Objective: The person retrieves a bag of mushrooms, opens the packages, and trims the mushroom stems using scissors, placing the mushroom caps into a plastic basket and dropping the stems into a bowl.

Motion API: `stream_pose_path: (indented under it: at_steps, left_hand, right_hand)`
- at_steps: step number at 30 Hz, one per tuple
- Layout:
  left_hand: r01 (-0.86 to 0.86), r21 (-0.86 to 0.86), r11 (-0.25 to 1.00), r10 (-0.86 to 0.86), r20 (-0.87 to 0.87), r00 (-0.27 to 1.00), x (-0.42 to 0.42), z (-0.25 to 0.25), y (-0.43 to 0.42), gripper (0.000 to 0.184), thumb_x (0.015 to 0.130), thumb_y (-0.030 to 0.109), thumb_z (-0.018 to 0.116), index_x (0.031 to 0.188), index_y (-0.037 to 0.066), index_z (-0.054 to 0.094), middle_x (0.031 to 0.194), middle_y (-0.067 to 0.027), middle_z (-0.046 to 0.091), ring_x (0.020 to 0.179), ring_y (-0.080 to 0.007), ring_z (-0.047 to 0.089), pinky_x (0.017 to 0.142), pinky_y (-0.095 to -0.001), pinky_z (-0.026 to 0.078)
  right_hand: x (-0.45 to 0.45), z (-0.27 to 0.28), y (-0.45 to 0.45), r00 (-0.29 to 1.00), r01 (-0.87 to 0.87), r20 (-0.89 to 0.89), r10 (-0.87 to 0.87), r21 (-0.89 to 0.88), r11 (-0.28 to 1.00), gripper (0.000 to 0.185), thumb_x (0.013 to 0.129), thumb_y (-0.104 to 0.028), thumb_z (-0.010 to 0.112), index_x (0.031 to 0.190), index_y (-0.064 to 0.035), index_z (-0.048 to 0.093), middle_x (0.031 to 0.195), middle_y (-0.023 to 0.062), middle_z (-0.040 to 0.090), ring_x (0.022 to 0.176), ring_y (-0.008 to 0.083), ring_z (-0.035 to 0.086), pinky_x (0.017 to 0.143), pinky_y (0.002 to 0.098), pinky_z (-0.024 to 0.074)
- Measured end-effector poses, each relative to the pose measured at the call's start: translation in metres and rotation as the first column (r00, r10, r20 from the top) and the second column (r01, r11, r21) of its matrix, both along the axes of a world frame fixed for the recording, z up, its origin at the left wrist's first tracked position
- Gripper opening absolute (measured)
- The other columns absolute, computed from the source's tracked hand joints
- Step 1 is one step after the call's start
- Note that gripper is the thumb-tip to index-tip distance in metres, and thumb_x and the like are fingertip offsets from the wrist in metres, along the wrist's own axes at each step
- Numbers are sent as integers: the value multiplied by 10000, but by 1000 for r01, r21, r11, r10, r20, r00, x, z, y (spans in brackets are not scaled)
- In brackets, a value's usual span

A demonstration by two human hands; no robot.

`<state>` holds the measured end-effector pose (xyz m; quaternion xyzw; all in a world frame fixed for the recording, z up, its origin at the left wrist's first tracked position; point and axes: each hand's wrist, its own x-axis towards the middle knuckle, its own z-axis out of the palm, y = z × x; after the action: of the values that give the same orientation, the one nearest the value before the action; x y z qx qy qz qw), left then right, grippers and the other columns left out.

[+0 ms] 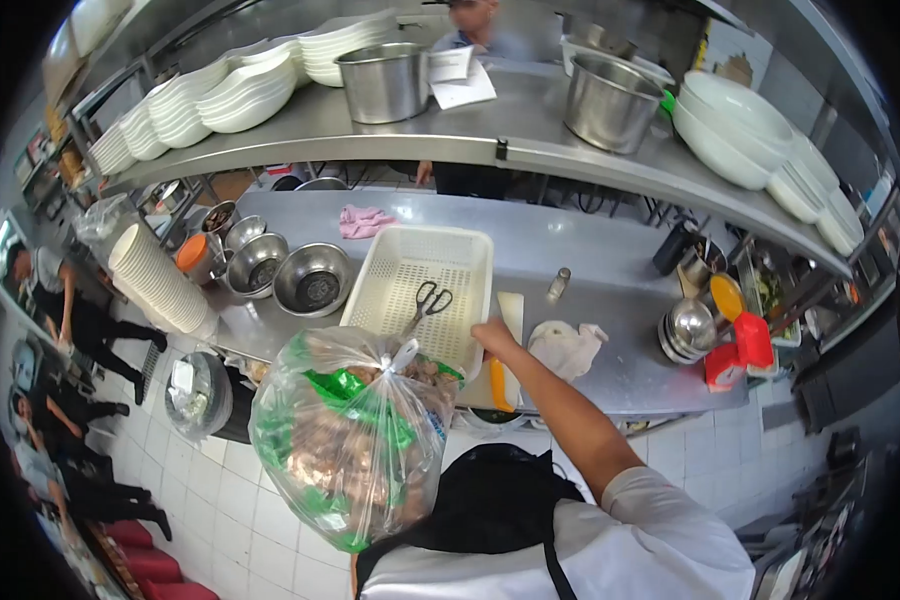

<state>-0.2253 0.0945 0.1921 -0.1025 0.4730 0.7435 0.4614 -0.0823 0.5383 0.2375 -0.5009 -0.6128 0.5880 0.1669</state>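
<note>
A large clear plastic bag (pixel 345 440), knotted at the top, holds brown pieces and green plastic. It hangs over the table's front edge, against the near end of a white perforated basket (pixel 478 262). Black-handled scissors (pixel 430 300) lie in the basket. My right hand (pixel 491 338) is closed on the basket's right rim. Just right of it is a long pale item (pixel 510 315) beside a yellow handle (pixel 498 385). My left hand does not show; the bag covers that area.
Steel bowls (pixel 312 278), stacked cups (pixel 155 275) and a pink cloth (pixel 366 222) are left and behind. To the right are a white cloth (pixel 566 348), a small jar (pixel 559 284) and a red scale (pixel 738 355). A shelf (pixel 530 135) with dishes overhangs; a person (pixel 470 25) stands beyond.
</note>
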Motion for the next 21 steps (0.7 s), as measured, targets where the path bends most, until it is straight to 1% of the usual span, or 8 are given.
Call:
stream_pose_path:
  at_steps: [4, 6, 9, 11, 13, 16, 18, 21]
  left_hand:
    - [80, 10, 997, -80, -52, 995, -22, 0, 11, 758, 980, 679, 413, 1451, 85, 418, 1362, -237, 498, 1195, -408, 544, 1023, -588, 492]
    - [111, 9, 994, -110, -85, 990, -30, 4, 25, 760, 978, 681, 415, 1447, 83, 425, 1357, -236, 505, 1190, -407, 549, 1021, -587, 494]
    - [131, 22, 991, -128, -107, 986, -22, 10, 44, 763, 976, 684, 418, 1442, 81, 435, 1350, -236, 514, 1181, -406, 557, 1017, -585, 496]
    - [136, 29, 990, -132, -118, 984, -10, 15, 56, 765, 974, 686, 420, 1439, 79, 442, 1345, -235, 520, 1176, -405, 562, 1015, -583, 498]
    - [120, 38, 992, -115, -123, 986, 9, 17, 61, 767, 973, 689, 422, 1436, 77, 449, 1340, -235, 527, 1170, -404, 567, 1013, -582, 500]
    - [81, 28, 996, -78, -102, 992, 44, 21, 62, 771, 970, 692, 425, 1431, 75, 459, 1332, -234, 536, 1161, -403, 574, 1010, -580, 502]
    - [36, 24, 999, -34, -93, 995, 64, 22, 57, 773, 969, 694, 427, 1428, 73, 465, 1327, -234, 543, 1156, -402, 580, 1008, -578, 504]
    - [-8, 10, 1000, 9, -85, 996, 90, 25, 47, 777, 966, 698, 430, 1423, 70, 476, 1320, -233, 552, 1147, -401, 587, 1005, -576, 506]
  right_hand:
    - [24, 37, -10, 977, -52, 214, -12, 289, 956, 354, 764, -188, 563, 898, 108, 706, 763, 256, 711, 632, 360, 725, 630, 434, 596]
    - [49, 69, -16, 987, 32, 147, -60, 184, 982, 368, 779, -196, 589, 958, 103, 708, 800, 221, 726, 661, 325, 726, 639, 415, 580]
    - [112, 68, -37, 982, 122, -169, -90, 193, 974, 382, 799, -204, 624, 1018, 96, 714, 869, 188, 742, 746, 259, 721, 700, 371, 561]
    - [167, 71, -43, 962, 119, -259, -81, 132, 984, 400, 822, -210, 646, 1076, 93, 710, 929, 151, 746, 829, 203, 695, 758, 341, 537]
    - [234, 72, -54, 972, 147, -203, -113, 158, 976, 377, 845, -198, 641, 1096, 74, 716, 952, 146, 749, 851, 205, 695, 799, 332, 533]
    - [337, 70, -72, 971, 201, -135, -195, 30, 979, 333, 874, -175, 639, 1097, 60, 712, 956, 130, 748, 857, 198, 693, 788, 337, 537]
    - [395, 82, -76, 974, 225, 16, -228, 95, 970, 330, 884, -171, 632, 1098, 71, 702, 950, 134, 747, 855, 193, 693, 787, 338, 540]
    - [450, 82, -76, 970, 220, 79, -230, 121, 968, 331, 809, -113, 608, 1055, 81, 715, 949, 150, 750, 848, 218, 707, 788, 336, 540]
